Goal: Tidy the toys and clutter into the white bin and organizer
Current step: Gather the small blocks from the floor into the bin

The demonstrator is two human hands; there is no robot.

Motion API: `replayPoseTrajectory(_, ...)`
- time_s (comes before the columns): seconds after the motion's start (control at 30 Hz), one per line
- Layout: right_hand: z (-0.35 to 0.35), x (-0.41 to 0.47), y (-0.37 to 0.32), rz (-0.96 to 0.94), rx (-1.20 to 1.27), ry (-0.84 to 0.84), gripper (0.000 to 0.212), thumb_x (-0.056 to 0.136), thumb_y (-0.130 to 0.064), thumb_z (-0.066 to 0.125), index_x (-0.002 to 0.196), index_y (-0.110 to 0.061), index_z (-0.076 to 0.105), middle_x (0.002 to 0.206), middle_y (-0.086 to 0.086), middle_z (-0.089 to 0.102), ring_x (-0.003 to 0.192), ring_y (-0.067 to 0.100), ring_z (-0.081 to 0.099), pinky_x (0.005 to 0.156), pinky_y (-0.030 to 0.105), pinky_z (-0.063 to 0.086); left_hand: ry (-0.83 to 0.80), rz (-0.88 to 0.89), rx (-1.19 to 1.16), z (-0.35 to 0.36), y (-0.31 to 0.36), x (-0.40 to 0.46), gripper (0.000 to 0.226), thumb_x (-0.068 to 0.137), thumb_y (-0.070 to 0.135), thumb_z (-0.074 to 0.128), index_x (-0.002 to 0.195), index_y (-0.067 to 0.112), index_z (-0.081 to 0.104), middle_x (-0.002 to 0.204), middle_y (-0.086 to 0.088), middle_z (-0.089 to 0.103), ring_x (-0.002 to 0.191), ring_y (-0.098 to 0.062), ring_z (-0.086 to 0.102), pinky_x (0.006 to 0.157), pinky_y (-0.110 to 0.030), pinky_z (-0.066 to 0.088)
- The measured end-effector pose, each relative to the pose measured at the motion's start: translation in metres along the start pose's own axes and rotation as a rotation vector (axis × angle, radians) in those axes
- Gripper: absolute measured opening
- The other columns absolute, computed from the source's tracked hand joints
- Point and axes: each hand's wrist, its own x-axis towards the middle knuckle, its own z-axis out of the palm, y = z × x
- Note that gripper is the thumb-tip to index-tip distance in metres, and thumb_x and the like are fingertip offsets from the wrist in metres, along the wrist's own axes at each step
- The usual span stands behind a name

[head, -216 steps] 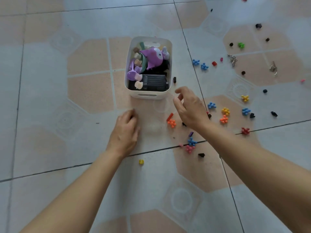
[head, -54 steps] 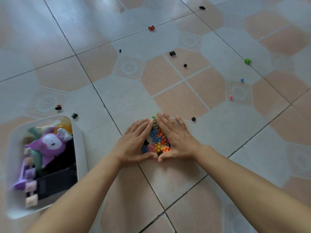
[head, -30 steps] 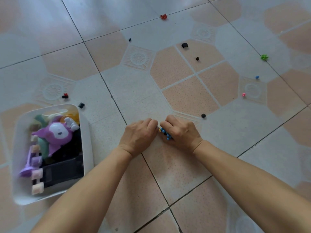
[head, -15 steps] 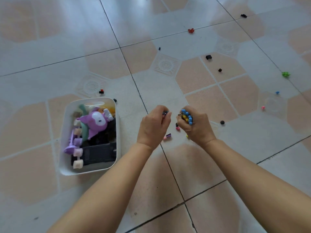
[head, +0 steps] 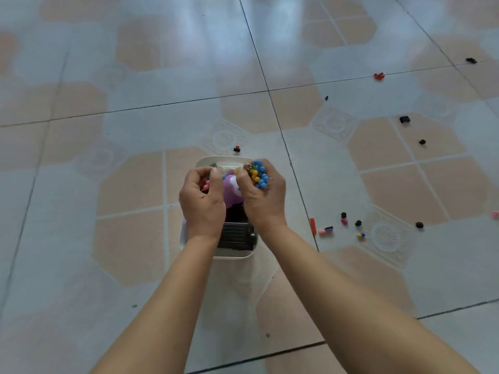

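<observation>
Left hand: the left hand is held over the left half of the white bin, back of the hand toward the camera, fingers curled narrow around a few small pieces; a pink piece shows in the gap between thumb and fingers.
Right hand: the right hand is over the bin's right edge, fingers curled round a handful of blue and yellow bead clusters, with a small metal ring at the top of the bunch.
White bin: stands on the tiled floor straight ahead, mostly covered by the 2 hands; only the far rim and the near wall show.
Bin contents: a purple plush toy between the hands, and a black ribbed object at the near end.
Red piece by bin: a small red and black piece lies on the floor just past the far rim.
Loose pieces, right: near the right forearm lie a red stick, a pink piece beside a dark one, a black and pink piece, a black bit, a yellow and blue bead and a black bead.
Loose pieces, far right: a red cluster, 3 black pieces well apart from the bin, and a pink bit at the frame edge.
Organizer: not seen in this view.
</observation>
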Motion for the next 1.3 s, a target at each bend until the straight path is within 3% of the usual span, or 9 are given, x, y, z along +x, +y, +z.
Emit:
replayPoseTrajectory(0.27,0.023,-0.008,0.006,-0.002,-0.09,-0.024,0.011,0.085,-0.012,0.065,0.08,-0.011,0.055,0.07,-0.001,0.059,0.062,0.01,0.06,0.061,0.036,0.055,-0.068,-0.182,-0.196,-0.004,-0.01,0.004,0.015,0.09,0.011,0.049,0.078,0.019,0.054,0.074,0.001,0.056,0.063,-0.007,0.054,0.059,-0.02,0.047)
replayPoseTrajectory(0.57,0.018,-0.019,0.01,0.038,-0.042,-0.127,0.018,0.08,-0.029,0.058,0.087,-0.013,0.062,0.104,0.006,0.067,0.117,0.024,0.059,0.093,0.043,0.052,-0.11,-0.165,-0.282,-0.004,-0.005,-0.004,0.025,0.088,0.022,0.039,0.081,0.009,0.059,0.081,-0.009,0.061,0.084,-0.027,0.057,0.08,-0.044,0.051)
replayPoseTrajectory(0.7,0.016,-0.024,0.004,0.039,0.039,-0.12,0.029,0.088,-0.028,0.051,0.089,-0.001,0.061,0.087,0.016,0.064,0.082,0.021,0.062,0.072,0.028,0.054,-0.065,-0.152,-0.256,-0.003,-0.006,-0.004,0.034,0.095,0.03,0.036,0.081,0.014,0.062,0.088,-0.019,0.065,0.091,-0.04,0.061,0.086,-0.052,0.05)
replayPoseTrajectory(0.8,0.014,-0.025,-0.004,0.099,0.135,-0.101,0.025,0.098,-0.011,0.044,0.092,0.008,0.059,0.084,0.013,0.061,0.071,0.0,0.058,0.059,0.012,0.049,-0.031,-0.156,-0.22,-0.003,-0.007,-0.002,0.035,0.095,0.036,0.037,0.082,0.017,0.063,0.09,-0.021,0.066,0.092,-0.041,0.062,0.088,-0.054,0.051)
replayPoseTrajectory(0.9,0.012,-0.021,-0.012,0.126,0.149,-0.032,0.028,0.101,-0.009,0.04,0.082,-0.007,0.062,0.077,0.001,0.06,0.069,0.0,0.057,0.064,0.014,0.047,0.006,-0.147,-0.197,-0.003,-0.007,0.001,0.033,0.099,0.035,0.038,0.083,0.019,0.061,0.081,-0.014,0.067,0.079,-0.032,0.065,0.075,-0.042,0.056)
replayPoseTrajectory(1.0,0.001,-0.015,-0.011,0.089,-0.13,0.037,0.019,0.098,-0.016,0.046,0.083,-0.015,0.058,0.075,-0.003,0.057,0.068,0.008,0.051,0.063,0.025,0.044,0.066,-0.091,-0.127,-0.006,-0.007,0.005,0.03,0.1,0.029,0.04,0.082,0.018,0.061,0.075,-0.001,0.064,0.07,-0.017,0.06,0.063,-0.029,0.049)
replayPoseTrajectory(1.07,-0.011,-0.014,-0.005,0.095,-0.441,-0.002,0.007,0.094,-0.019,0.049,0.094,-0.013,0.054,0.083,0.0,0.055,0.07,0.01,0.05,0.064,0.028,0.043,0.092,-0.038,0.009,-0.011,-0.013,0.009,0.027,0.099,0.026,0.043,0.083,0.015,0.062,0.082,-0.003,0.063,0.078,-0.017,0.058,0.067,-0.028,0.046)
replayPoseTrajectory(1.13,-0.022,-0.017,0.004,0.19,-0.66,-0.1,0.02,0.092,-0.027,0.051,0.107,-0.015,0.046,0.094,0.001,0.054,0.079,0.014,0.052,0.069,0.033,0.046,0.066,-0.02,0.17,-0.013,-0.023,0.013,0.025,0.097,0.023,0.045,0.088,0.013,0.066,0.091,-0.005,0.06,0.087,-0.021,0.057,0.073,-0.03,0.045)
replayPoseTrajectory(1.3,-0.031,-0.025,0.021,0.321,-0.787,-0.334,0.018,0.091,-0.026,0.046,0.096,-0.01,0.054,0.086,0.009,0.061,0.078,0.024,0.06,0.069,0.043,0.055,-0.037,0.006,0.318,-0.011,-0.022,0.013,0.024,0.096,0.019,0.046,0.098,0.008,0.067,0.098,-0.005,0.062,0.094,-0.017,0.054,0.077,-0.026,0.042)
